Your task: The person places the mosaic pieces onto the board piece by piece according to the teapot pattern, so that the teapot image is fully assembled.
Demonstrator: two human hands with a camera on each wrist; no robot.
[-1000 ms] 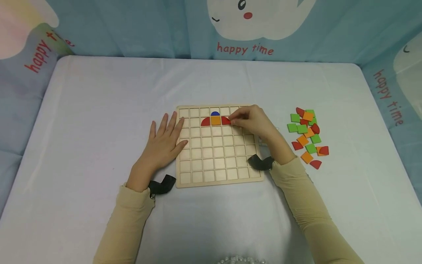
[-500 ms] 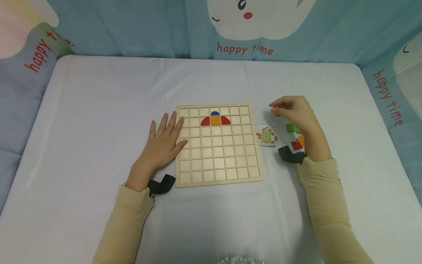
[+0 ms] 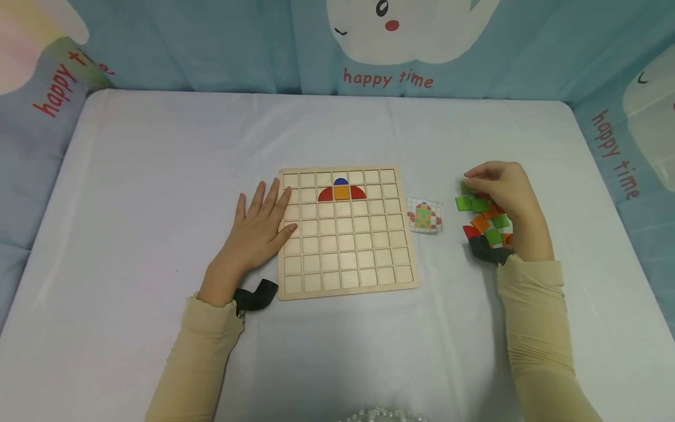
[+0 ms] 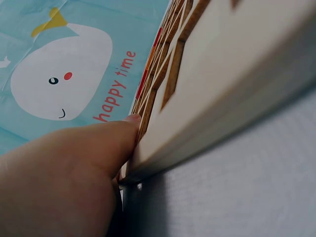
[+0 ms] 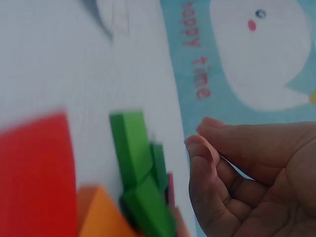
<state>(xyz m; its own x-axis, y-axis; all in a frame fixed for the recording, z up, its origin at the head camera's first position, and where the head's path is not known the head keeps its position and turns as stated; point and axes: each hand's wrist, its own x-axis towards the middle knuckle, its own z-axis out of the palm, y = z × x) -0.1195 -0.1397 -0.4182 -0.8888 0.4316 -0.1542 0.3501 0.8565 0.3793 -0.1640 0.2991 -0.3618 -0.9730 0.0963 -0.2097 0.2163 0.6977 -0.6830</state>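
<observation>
A wooden grid board (image 3: 345, 258) lies in the middle of the white table. In its top rows sit a blue half-round (image 3: 340, 181), an orange square (image 3: 341, 193) and two red quarter-rounds (image 3: 325, 194) beside it. My left hand (image 3: 274, 214) lies flat, fingers straight, resting against the board's left edge (image 4: 237, 74). My right hand (image 3: 471, 176) hovers over the pile of green, orange and red tiles (image 3: 485, 220), fingers bent. In the right wrist view nothing shows between the fingers (image 5: 202, 148), which are close to a green tile (image 5: 131, 148).
A small pattern card (image 3: 424, 215) lies between the board and the pile. A string of pearl beads (image 3: 379, 416) shows at the near table edge. Blue "happy time" curtains (image 3: 387, 79) enclose the table on three sides.
My right hand left the red piece on the board and moved right to the tile pile, uncovering the pattern card. The left hand stayed put.
</observation>
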